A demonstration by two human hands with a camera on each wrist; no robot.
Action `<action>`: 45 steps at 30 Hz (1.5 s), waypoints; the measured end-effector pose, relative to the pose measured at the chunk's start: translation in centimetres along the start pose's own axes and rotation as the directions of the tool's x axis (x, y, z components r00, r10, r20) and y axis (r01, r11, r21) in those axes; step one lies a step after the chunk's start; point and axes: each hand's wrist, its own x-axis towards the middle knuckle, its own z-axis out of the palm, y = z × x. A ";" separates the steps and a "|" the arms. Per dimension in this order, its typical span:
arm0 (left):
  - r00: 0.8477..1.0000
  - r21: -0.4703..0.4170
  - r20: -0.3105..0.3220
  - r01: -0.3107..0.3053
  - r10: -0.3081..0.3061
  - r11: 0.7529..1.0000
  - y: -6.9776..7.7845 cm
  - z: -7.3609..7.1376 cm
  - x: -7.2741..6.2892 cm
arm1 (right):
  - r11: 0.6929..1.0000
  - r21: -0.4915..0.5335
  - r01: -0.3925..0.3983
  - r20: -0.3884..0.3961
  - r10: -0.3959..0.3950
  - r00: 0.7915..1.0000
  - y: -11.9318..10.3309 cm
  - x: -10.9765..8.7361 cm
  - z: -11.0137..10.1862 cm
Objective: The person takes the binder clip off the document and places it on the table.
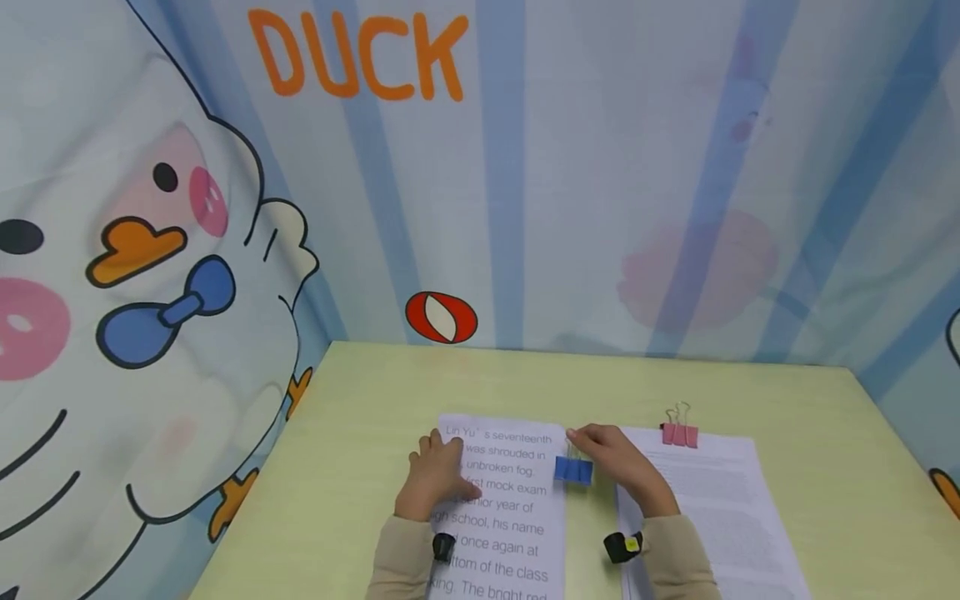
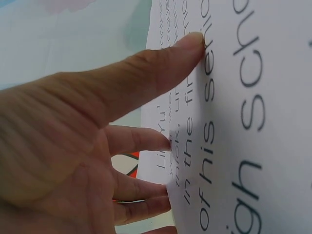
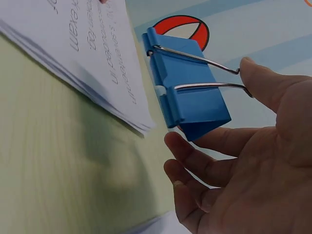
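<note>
A stack of printed pages [image 1: 513, 517] in large type lies on the table in the head view. My left hand [image 1: 432, 477] rests on its upper left part, fingers spread at the edge and thumb on the text. In the left wrist view the thumb and fingertips touch the top page [image 2: 282, 146]. My right hand [image 1: 628, 465] pinches a blue binder clip [image 1: 573, 472] by its wire handles, beside the stack's top right corner. The right wrist view shows the blue clip [image 3: 190, 73] apart from the loose page corner, thumb on the handle ends.
To the right lies a second stack of small-print pages [image 1: 712, 500], with a pink binder clip [image 1: 680, 435] on its top edge. The pale yellow table [image 1: 360, 400] ends at a printed duck curtain [image 1: 570, 208] behind.
</note>
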 end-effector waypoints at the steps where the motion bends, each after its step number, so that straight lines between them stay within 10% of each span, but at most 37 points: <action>1: 1.000 0.000 -0.001 0.003 -0.003 1.000 0.0 0.0 0.1 | 1.000 -0.010 0.003 0.000 -0.003 1.000 0.0 0.0 -0.1; 45: 0.999 0.003 0.021 0.032 -0.032 0.999 -0.5 0.0 -0.1 | 0.969 -0.097 0.226 0.085 -0.218 0.972 4.0 -0.7 -0.6</action>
